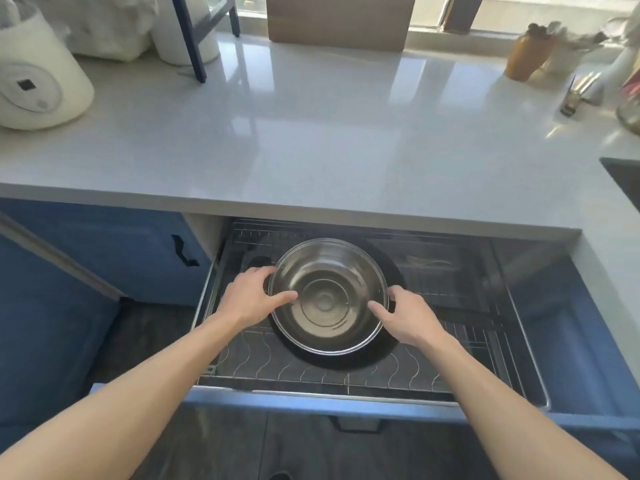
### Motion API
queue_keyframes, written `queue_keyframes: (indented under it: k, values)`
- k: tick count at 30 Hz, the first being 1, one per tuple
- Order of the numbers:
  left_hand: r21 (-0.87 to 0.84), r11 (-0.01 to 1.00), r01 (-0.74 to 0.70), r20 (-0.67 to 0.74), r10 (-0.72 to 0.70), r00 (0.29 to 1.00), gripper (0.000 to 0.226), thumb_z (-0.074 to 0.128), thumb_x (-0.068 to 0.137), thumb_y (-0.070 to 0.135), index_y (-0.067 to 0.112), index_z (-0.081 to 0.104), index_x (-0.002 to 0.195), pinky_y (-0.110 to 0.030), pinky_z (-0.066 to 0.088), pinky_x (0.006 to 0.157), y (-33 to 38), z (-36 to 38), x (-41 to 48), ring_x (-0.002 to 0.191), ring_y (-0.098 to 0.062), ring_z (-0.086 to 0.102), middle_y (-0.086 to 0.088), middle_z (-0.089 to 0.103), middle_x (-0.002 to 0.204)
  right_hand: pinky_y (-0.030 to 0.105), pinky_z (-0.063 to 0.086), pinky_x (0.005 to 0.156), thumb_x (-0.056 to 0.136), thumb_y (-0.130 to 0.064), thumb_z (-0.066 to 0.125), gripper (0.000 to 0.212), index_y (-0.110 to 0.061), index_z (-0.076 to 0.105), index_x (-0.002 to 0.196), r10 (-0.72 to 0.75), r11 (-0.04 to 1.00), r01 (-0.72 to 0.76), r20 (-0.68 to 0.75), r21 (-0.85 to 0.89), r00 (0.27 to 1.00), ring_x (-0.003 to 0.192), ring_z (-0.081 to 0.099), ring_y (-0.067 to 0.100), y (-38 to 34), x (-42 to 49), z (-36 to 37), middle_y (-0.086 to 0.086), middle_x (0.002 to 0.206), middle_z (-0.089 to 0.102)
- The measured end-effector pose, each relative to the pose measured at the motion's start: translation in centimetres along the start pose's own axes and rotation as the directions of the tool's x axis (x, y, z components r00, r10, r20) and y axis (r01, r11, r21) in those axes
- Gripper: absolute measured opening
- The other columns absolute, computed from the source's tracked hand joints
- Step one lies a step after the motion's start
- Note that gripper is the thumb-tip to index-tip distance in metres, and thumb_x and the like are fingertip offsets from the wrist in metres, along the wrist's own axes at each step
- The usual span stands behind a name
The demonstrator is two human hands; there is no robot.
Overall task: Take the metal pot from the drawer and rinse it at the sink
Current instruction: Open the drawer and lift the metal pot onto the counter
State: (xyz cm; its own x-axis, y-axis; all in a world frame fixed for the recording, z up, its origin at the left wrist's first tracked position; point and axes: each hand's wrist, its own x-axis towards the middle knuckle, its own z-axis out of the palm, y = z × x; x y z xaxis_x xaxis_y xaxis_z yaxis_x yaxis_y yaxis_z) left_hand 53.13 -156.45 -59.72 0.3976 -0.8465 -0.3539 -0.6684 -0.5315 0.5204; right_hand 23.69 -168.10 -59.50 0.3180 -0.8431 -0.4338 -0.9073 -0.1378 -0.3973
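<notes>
A shiny round metal pot [327, 271] sits in the pulled-out blue drawer [311, 405], on a dark round item that rests on the drawer's wire rack. My left hand [251, 297] grips the pot's left rim, thumb inside the bowl and fingers around the outside. On the right rim my right hand [405, 315] holds the same way, thumb inside. A dark corner of the sink [623, 176] shows at the right edge of the counter.
The grey countertop [311, 133] overhangs the back of the drawer. A white appliance [38, 88] stands at the far left, a cardboard box [339, 20] at the back, an orange jar [528, 57] and utensils at the right. Blue cabinet doors flank the drawer.
</notes>
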Motion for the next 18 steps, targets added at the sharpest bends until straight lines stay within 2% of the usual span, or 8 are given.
queue_keyframes:
  k: [4, 8, 11, 14, 18]
  values:
    - [0.176, 0.984, 0.002, 0.025, -0.007, 1.000, 0.099, 0.064, 0.081, 0.087, 0.033, 0.047, 0.162, -0.060, 0.037, 0.125, -3.4, 1.6, 6.2, 0.154, -0.035, 0.043, -0.007, 0.045, 0.168, 0.048, 0.054, 0.102, 0.091, -0.069, 0.056, 0.070, -0.018, 0.058, 0.138, 0.035, 0.996, -0.034, 0.010, -0.079, 0.999, 0.126, 0.060, 0.033, 1.6, 5.2, 1.9, 0.009, 0.135, 0.066]
    - [0.286, 0.958, -0.006, 0.027, -0.001, 1.000, 0.091, 0.061, 0.091, 0.080, 0.033, 0.040, 0.166, -0.062, 0.024, 0.129, -4.7, 2.9, 9.7, 0.160, -0.036, 0.027, -0.006, 0.034, 0.170, 0.055, 0.041, 0.112, 0.096, -0.067, 0.053, 0.073, -0.017, 0.047, 0.149, 0.034, 0.960, -0.033, -0.001, -0.279, 0.999, 0.141, 0.043, 0.041, 2.9, 7.6, 4.0, 0.012, 0.151, 0.054]
    - [0.292, 0.956, 0.000, 0.013, -0.004, 1.000, 0.080, 0.066, 0.094, 0.071, 0.034, 0.046, 0.163, -0.060, 0.022, 0.129, -4.9, 3.2, 10.9, 0.156, -0.036, 0.028, -0.006, 0.037, 0.163, 0.058, 0.035, 0.113, 0.100, -0.059, 0.054, 0.066, -0.016, 0.045, 0.149, 0.030, 0.942, -0.035, -0.019, -0.334, 0.999, 0.144, 0.035, 0.043, 3.5, 8.5, 4.7, 0.013, 0.150, 0.054]
    - [0.280, 0.960, 0.011, -0.013, -0.007, 1.000, 0.069, 0.073, 0.094, 0.060, 0.037, 0.053, 0.156, -0.059, 0.021, 0.128, -4.6, 3.6, 11.2, 0.152, -0.037, 0.031, -0.007, 0.040, 0.156, 0.058, 0.033, 0.113, 0.098, -0.050, 0.062, 0.062, -0.019, 0.046, 0.150, 0.018, 0.949, -0.024, -0.022, -0.314, 1.000, 0.143, 0.034, 0.041, 4.1, 8.7, 4.9, 0.012, 0.149, 0.055]
    - [0.263, 0.964, 0.027, -0.036, -0.019, 0.999, 0.065, 0.082, 0.090, 0.042, 0.031, 0.058, 0.150, -0.055, 0.026, 0.122, -3.9, 4.0, 11.2, 0.147, -0.034, 0.033, -0.008, 0.042, 0.153, 0.055, 0.034, 0.111, 0.098, -0.046, 0.066, 0.059, -0.022, 0.048, 0.149, 0.010, 0.962, -0.013, -0.013, -0.273, 1.000, 0.139, 0.035, 0.040, 4.5, 8.9, 4.6, 0.012, 0.146, 0.055]
